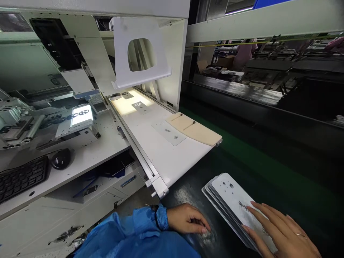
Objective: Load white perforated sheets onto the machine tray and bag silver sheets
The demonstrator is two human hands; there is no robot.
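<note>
A stack of thin, pale panels (228, 197) lies at the lower right on a dark surface. They have rounded corners, small round holes at one end and dark marks in the middle, much like phone back covers. My right hand (285, 229) rests over the near half of the stack, fingers stretched out and apart, fingertips on the top panel. To the left of the stack, my left hand (186, 218) is low over the dark surface, its fingers curled in with nothing visible in them. A similar panel (168, 132) lies flat on the white conveyor belt (161, 161).
A beige guide plate (196, 129) sits at the belt's right edge. Farther up the belt, another panel (141, 107) lies near a lit area under a white machine cover (142, 53). At left are a glowing screen (82, 114), a mouse (61, 158) and a keyboard (24, 177).
</note>
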